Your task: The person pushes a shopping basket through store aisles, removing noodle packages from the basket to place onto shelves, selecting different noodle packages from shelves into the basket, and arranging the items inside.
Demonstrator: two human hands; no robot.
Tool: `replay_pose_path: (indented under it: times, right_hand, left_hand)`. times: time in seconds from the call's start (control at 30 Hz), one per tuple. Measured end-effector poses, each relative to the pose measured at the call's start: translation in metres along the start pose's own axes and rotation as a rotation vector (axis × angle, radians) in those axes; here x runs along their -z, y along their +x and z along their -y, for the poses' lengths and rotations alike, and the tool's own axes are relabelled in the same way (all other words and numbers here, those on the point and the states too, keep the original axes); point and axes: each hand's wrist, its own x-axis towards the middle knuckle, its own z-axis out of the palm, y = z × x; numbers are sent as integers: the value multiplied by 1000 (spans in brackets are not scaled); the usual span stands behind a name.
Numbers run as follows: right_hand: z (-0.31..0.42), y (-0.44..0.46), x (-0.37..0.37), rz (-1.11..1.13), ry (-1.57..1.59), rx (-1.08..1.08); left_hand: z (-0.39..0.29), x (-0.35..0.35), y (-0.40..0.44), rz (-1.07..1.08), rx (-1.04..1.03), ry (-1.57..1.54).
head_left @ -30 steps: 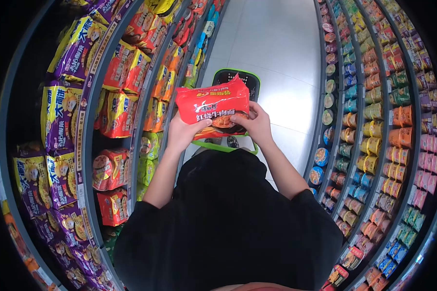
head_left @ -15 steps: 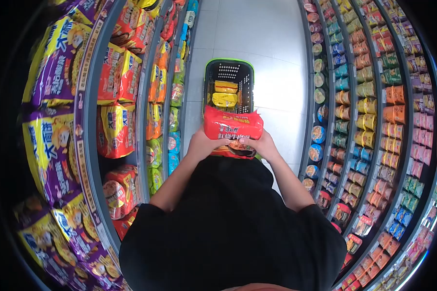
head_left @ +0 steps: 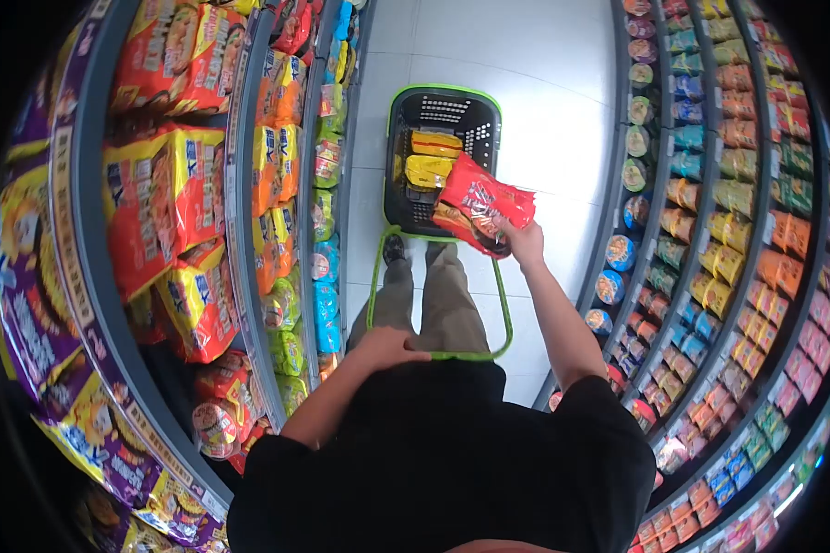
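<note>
My right hand (head_left: 523, 242) grips the lower right edge of a red noodle bag (head_left: 481, 201), holding it tilted over the right side of the shopping basket. My left hand (head_left: 387, 349) is closed at the near left corner of the green basket handle (head_left: 475, 355), which reaches back to my waist. The black shopping basket (head_left: 398, 111) with a green rim is in front of my feet. Inside it lie yellow packages (head_left: 428, 171); the red bag covers part of the basket's near right side.
Shelves on the left carry large noodle bags, red ones (head_left: 166, 198) and purple-and-yellow ones (head_left: 92, 405). Tiers on the right hold several rows of cup and bowl noodles (head_left: 620, 251). Pale floor tiles (head_left: 549, 138) run between the shelves.
My left hand has let go of the red noodle bag and moved back to the basket handle. My right hand has carried the bag rightward and turned it; the handle and my legs now show.
</note>
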Motion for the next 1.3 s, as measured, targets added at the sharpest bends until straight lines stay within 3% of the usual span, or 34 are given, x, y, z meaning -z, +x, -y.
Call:
replay_pose_path:
  times: [0.1,0.2,0.3,0.4,0.53,0.6,0.7,0.83,0.9,0.97,1.03,1.07,1.17,1.23,1.3]
  right_hand:
    - [-13,88,-50,89,-157,-84]
    - [-44,150,-108,60,-178,39]
    - [-76,190,-153,103,-403,-77]
    - [-139,224,-198,160,-460,-56]
    - [-166,228,-225,173,-389,-153]
    - [-182,242,-244,228,-389,-227]
    - [-272,260,-279,233,-241,-408]
    - [-270,275,-269,384,-479,-392]
    - [-226,268,-256,157,-495,-471]
    - [-247,275,-273,-166,-383,-184]
    - [-169,264,-243,-81,-415,208]
    - [-173,269,-253,-218,-558,512]
    - [-204,326,-282,-78,-568,571]
    - [-217,368,-304,276,-881,200]
    - [-234,393,-316,254,-1061,175]
  left_hand:
    - [-5,23,-3,-51,-69,-26]
    - [-22,45,-4,-80,-61,-32]
    - [-37,76,-7,-84,-34,-50]
    - [-38,82,-6,-118,20,-46]
    - [-32,79,3,-79,46,-35]
    - [-28,70,11,57,59,-74]
    - [-26,57,21,179,68,-65]
    - [-15,31,29,257,88,-65]
    - [-8,18,28,223,78,-72]
    - [-4,12,25,190,69,-87]
    - [0,11,24,166,27,-149]
    - [1,11,26,168,21,-161]
    - [3,7,24,186,12,-83]
    - [5,2,24,159,25,-60]
    - [5,2,28,162,28,-69]
